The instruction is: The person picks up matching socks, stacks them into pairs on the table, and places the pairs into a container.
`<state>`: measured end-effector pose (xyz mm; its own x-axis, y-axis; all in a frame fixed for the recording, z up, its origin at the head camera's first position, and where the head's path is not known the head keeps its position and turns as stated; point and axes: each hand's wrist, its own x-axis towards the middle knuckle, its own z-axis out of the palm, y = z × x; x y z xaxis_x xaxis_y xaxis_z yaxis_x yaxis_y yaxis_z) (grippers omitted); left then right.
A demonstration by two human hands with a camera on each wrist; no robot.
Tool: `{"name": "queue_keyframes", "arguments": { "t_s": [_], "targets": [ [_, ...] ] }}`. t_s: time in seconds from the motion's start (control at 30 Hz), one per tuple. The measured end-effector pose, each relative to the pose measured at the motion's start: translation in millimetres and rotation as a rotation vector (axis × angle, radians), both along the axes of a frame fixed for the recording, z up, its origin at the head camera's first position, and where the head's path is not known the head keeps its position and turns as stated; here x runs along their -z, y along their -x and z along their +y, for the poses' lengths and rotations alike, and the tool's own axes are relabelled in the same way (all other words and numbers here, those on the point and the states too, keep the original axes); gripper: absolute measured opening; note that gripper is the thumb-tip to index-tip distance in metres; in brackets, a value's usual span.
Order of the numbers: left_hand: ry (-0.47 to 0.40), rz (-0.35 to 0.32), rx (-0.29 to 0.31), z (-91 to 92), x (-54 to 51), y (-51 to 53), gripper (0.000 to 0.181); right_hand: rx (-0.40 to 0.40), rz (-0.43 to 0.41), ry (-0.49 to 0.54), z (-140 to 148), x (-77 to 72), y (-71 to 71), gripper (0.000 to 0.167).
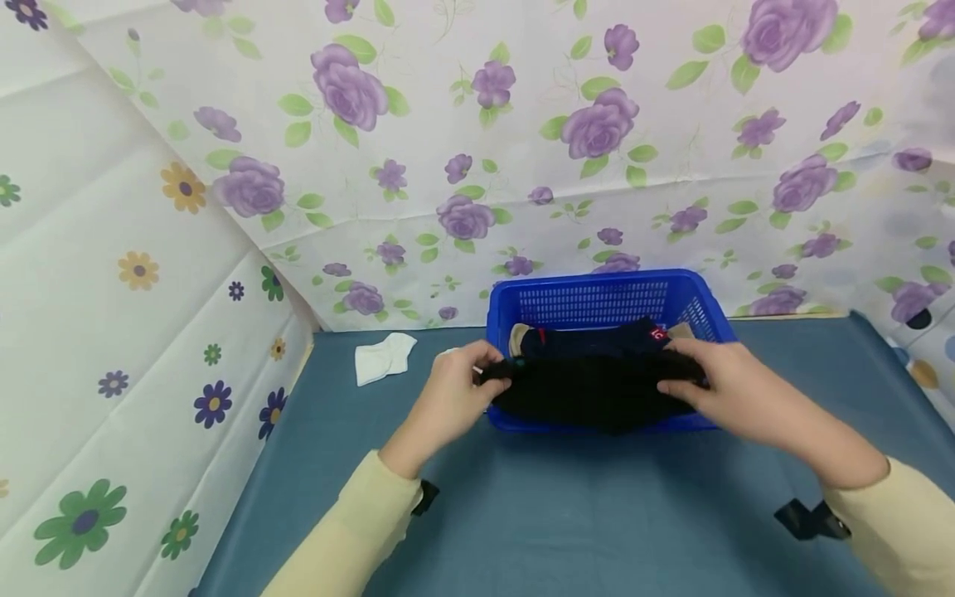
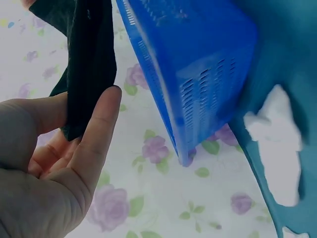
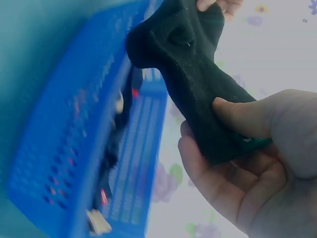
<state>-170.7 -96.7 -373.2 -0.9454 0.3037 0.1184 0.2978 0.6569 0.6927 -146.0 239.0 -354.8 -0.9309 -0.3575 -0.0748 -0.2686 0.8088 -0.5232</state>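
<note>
A black folded cloth garment (image 1: 597, 390) hangs between my two hands over the front of the blue basket (image 1: 604, 283). My left hand (image 1: 457, 388) pinches its left end between thumb and fingers. At the right end, my right hand (image 1: 719, 388) holds it the same way, thumb on top in the right wrist view (image 3: 237, 163). The garment sags in the middle and hides much of the basket's inside. Behind it, inside the basket, lies a dark navy cloth item (image 1: 597, 340) with a small red label and beige parts at its sides.
A folded white cloth item (image 1: 384, 358) lies on the blue-green table (image 1: 567, 522), left of the basket. Flower-printed sheeting (image 1: 418, 166) rises behind the table, and more covers the left side (image 1: 134, 332).
</note>
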Motion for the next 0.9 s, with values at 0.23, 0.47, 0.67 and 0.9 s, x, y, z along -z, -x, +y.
{"name": "queue_keyframes", "arguments": {
  "t_s": [0.23, 0.47, 0.67, 0.9],
  "targets": [
    [0.085, -0.032, 0.0, 22.6, -4.7, 56.3, 0.013, 0.021, -0.03, -0.086, 13.3, -9.6, 50.9, 0.063],
    [0.159, -0.063, 0.008, 43.9, 3.5, 101.2, 0.021, 0.036, -0.042, -0.165, 22.8, 2.7, 100.9, 0.068],
    [0.239, -0.108, 0.01, 55.1, 16.3, 119.6, 0.027, 0.037, -0.07, -0.222, 21.4, 20.0, 122.2, 0.067],
    [0.338, -0.135, -0.013, 63.4, 24.2, 129.8, 0.028, 0.011, -0.074, -0.279, 14.2, 38.7, 136.3, 0.063]
  ]
}}
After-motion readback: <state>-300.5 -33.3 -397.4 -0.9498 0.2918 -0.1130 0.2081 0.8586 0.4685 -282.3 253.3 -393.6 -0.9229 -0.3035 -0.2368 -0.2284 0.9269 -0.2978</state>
